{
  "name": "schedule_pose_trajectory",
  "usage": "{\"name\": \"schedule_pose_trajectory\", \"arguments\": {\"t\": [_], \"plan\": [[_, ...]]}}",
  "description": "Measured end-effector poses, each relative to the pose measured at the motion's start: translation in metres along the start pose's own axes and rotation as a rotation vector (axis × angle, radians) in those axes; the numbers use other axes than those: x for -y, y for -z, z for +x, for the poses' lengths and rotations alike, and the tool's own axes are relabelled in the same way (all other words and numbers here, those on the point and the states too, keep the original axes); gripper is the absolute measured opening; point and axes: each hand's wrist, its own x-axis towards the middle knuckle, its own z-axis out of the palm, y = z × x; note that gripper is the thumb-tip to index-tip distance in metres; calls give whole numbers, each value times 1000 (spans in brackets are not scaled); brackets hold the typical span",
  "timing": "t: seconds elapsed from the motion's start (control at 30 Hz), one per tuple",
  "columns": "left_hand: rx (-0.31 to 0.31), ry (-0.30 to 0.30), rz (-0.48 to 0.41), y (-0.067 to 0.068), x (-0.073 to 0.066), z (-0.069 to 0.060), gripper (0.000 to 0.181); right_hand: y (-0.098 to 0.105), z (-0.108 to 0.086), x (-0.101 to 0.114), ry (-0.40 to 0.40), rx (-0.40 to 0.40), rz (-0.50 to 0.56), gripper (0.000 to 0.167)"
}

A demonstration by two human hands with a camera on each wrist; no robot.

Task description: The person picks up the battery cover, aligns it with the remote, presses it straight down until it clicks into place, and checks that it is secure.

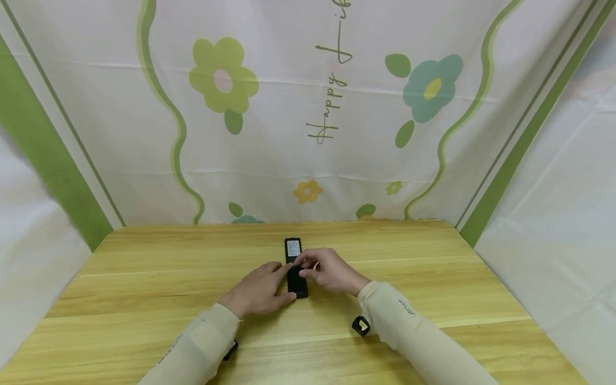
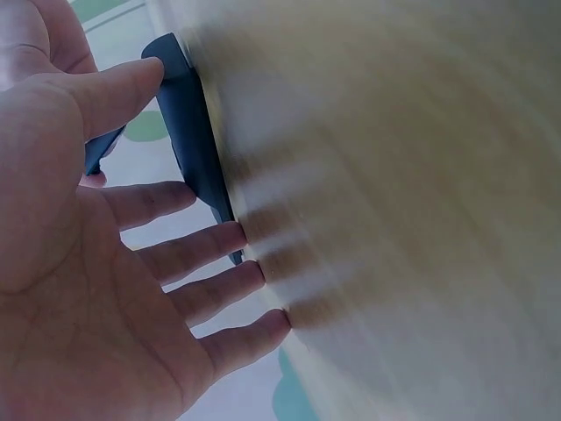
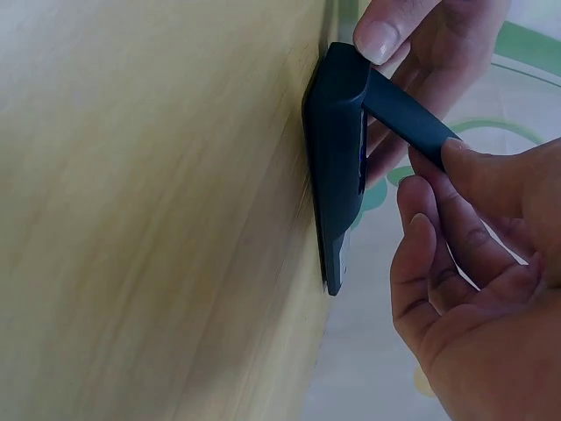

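Beige left sleeve crosses the near left of the wooden table to the left hand, fingers spread wide, thumb and forefinger touching a black remote-like device. It lies mid-table, pale label toward the far end. Its cover slants up, one end by the left thumb; I'd judge the work midway, the cover neither seated nor clear, removal or refitting uncertain. Any compartment's contents are hidden. Rightward, the right hand pinches the cover's raised end; right sleeve beyond.
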Motion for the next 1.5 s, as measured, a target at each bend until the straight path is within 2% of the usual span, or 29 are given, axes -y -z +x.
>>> {"name": "schedule_pose_trajectory", "arguments": {"t": [0.33, 0.53, 0.9, 1.33, 1.5], "plan": [[-16, -6, -10, 0, 0, -1, 70, -3, 3, -1, 8, 3, -46, 18], [-21, -9, -17, 0, 1, -1, 69, -5, 4, -2, 30, -18, -123, 21], [-15, 1, -19, 0, 2, 0, 70, -9, 5, -3, -27, -63, -251, 23], [-13, 6, -27, 0, 2, 0, 70, -14, 7, -3, -27, 9, -368, 30], [-12, 7, -26, 0, 2, 0, 70, -15, 5, -2, 11, 20, -423, 32]]}}
